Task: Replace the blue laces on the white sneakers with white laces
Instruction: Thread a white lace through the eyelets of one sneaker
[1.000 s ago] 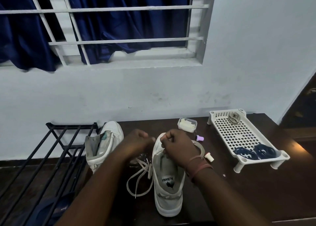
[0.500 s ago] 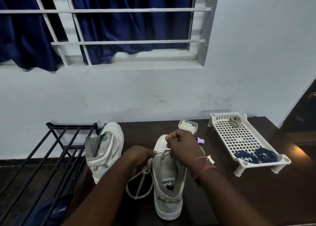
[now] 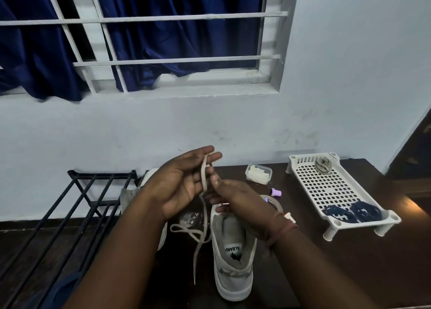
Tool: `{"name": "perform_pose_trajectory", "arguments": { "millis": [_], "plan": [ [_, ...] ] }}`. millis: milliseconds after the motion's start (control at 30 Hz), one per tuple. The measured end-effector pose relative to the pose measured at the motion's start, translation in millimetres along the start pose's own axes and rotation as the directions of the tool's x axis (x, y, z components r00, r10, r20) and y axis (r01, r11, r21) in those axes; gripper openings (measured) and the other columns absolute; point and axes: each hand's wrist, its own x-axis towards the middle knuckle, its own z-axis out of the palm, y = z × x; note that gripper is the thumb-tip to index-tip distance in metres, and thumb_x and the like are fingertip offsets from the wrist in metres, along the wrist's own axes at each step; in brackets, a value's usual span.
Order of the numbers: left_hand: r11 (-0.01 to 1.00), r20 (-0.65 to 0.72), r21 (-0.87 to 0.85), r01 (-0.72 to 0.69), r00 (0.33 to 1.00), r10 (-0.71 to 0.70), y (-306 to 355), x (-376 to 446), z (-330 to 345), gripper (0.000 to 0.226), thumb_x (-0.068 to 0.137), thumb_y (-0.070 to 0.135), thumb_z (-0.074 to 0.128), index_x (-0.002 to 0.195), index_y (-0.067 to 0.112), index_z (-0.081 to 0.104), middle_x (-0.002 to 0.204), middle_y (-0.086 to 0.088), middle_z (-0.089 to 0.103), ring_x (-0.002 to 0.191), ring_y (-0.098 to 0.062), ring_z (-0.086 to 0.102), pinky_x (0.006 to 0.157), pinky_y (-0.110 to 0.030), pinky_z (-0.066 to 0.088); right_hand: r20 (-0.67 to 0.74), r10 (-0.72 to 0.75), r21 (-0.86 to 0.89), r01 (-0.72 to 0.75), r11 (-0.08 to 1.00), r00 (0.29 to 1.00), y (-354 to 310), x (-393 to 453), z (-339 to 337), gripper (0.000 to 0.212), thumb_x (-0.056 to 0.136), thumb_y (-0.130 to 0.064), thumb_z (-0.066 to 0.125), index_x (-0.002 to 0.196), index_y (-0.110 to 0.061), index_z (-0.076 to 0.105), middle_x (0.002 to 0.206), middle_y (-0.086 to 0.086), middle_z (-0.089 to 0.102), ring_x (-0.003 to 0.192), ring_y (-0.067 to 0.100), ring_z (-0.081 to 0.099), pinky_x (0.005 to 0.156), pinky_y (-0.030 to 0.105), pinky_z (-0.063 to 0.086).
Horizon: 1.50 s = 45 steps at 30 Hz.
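Note:
A white sneaker (image 3: 233, 264) stands on the dark table (image 3: 326, 273), heel toward me. A white lace (image 3: 204, 175) rises from its eyelets, and loose loops of it lie to the sneaker's left. My left hand (image 3: 182, 182) is raised palm up above the shoe, with the lace's upper end caught between two extended fingertips. My right hand (image 3: 233, 196) is just right of it and pinches the lace lower down. The second white sneaker (image 3: 130, 196) stands behind my left forearm, mostly hidden. Two coiled blue laces (image 3: 354, 211) lie in a white tray.
The white perforated tray (image 3: 303, 168) stands at the right with a coiled pale lace (image 3: 323, 165) at its far end. A small clear box (image 3: 258, 173) and a purple bottle (image 3: 276, 193) sit behind the shoe. A black metal rack (image 3: 81, 203) is at the left.
Both hands have lifted from the sneaker's eyelets, drawing the white lace upward. My left hand has turned palm up and spread its fingers.

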Motion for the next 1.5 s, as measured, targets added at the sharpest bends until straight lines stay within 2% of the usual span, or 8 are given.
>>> {"name": "perform_pose_trajectory", "arguments": {
  "millis": [300, 433, 633, 800, 900, 1100, 1233, 1500],
  "plan": [
    [0.757, -0.437, -0.613, -0.227, 0.896, -0.084, -12, 22, -63, 0.044, 0.096, -0.011, 0.043, 0.140, -0.003, 0.046, 0.135, -0.025, 0.058, 0.116, -0.039, 0.064, 0.087, -0.044, 0.057, -0.103, 0.130, 0.428, -0.074, 0.901, 0.986, -16, -3, -28, 0.034, 0.103, -0.034, 0.043, 0.077, -0.013, 0.049, 0.065, 0.012, 0.060, 0.060, 0.026, 0.058, 0.071, 0.039, 0.048],
    [0.738, -0.535, -0.604, -0.301, 0.839, -0.097, -22, 34, -80, 0.018, 0.098, -0.011, 0.041, 0.109, -0.003, 0.053, 0.129, -0.016, 0.051, 0.123, -0.031, 0.055, 0.107, -0.045, 0.045, -0.266, 0.293, 0.184, -0.250, 0.951, 0.918, -12, -5, -54, 0.031, 0.101, -0.028, 0.049, 0.075, -0.011, 0.055, 0.050, 0.002, 0.041, 0.041, 0.017, 0.035, 0.050, 0.026, 0.037],
    [0.989, -0.479, -0.044, 0.144, 0.866, -0.147, -23, 15, -16, 0.014, 0.103, 0.002, 0.046, 0.111, -0.004, 0.055, 0.108, -0.021, 0.064, 0.091, -0.033, 0.062, 0.080, -0.047, 0.057, -0.366, 0.202, -0.197, -0.288, 0.937, 0.908, 0, -2, -55, 0.024, 0.087, -0.010, 0.053, 0.074, -0.011, 0.074, 0.044, -0.011, 0.050, 0.046, 0.009, 0.042, 0.048, 0.022, 0.031],
    [0.406, 0.005, 0.914, -0.011, 1.000, 0.016, -56, 19, -3, 0.033, 0.083, 0.029, 0.078, 0.116, 0.033, 0.073, 0.091, 0.015, 0.075, 0.084, 0.000, 0.070, 0.086, -0.029, 0.056, -0.250, 0.117, -0.268, -0.185, 0.946, 0.961, 1, 2, -39, 0.018, 0.087, -0.010, 0.057, 0.080, -0.008, 0.074, 0.059, -0.001, 0.061, 0.042, 0.005, 0.045, 0.047, 0.020, 0.037],
    [0.178, -0.042, 0.984, -0.003, 0.968, 0.249, -58, 22, -11, 0.006, 0.079, 0.030, 0.078, 0.083, 0.034, 0.079, 0.069, 0.017, 0.071, 0.066, 0.000, 0.065, 0.075, -0.031, 0.055, -0.259, 0.164, -0.126, -0.201, 0.971, 0.952, 6, 0, -44, 0.013, 0.080, -0.001, 0.060, 0.078, -0.002, 0.073, 0.069, 0.010, 0.068, 0.044, 0.012, 0.045, 0.045, 0.021, 0.037],
    [0.211, -0.252, 0.960, 0.181, 0.888, 0.385, -53, 19, -28, 0.014, 0.087, 0.027, 0.066, 0.075, 0.032, 0.073, 0.070, 0.014, 0.071, 0.058, 0.008, 0.064, 0.049, -0.007, 0.042, -0.263, 0.255, -0.092, -0.288, 0.953, 0.930, 13, 0, -54, 0.014, 0.088, 0.005, 0.056, 0.087, 0.004, 0.070, 0.072, 0.015, 0.067, 0.047, 0.016, 0.051, 0.043, 0.020, 0.041],
    [-0.013, -0.058, 0.998, 0.064, 0.953, 0.296, -69, 27, -21, 0.044, 0.084, 0.041, 0.072, 0.128, 0.042, 0.065, 0.119, 0.011, 0.072, 0.115, -0.009, 0.064, 0.103, -0.035, 0.046, -0.269, 0.192, -0.147, -0.237, 0.960, 0.944, 15, 5, -45, 0.016, 0.090, 0.008, 0.052, 0.094, 0.000, 0.066, 0.073, 0.012, 0.071, 0.051, 0.016, 0.061, 0.043, 0.023, 0.044],
    [0.210, -0.062, 0.977, -0.024, 0.918, 0.391, -97, 37, -2, 0.019, 0.089, 0.020, 0.067, 0.070, 0.019, 0.069, 0.073, 0.003, 0.073, 0.074, -0.015, 0.068, 0.075, -0.035, 0.053, -0.403, 0.164, -0.623, -0.401, 0.672, 0.900, 26, 5, -47, 0.035, 0.068, -0.041, 0.079, 0.074, -0.009, 0.065, 0.072, 0.004, 0.069, 0.071, 0.021, 0.065, 0.073, 0.032, 0.054]
  ]
}}
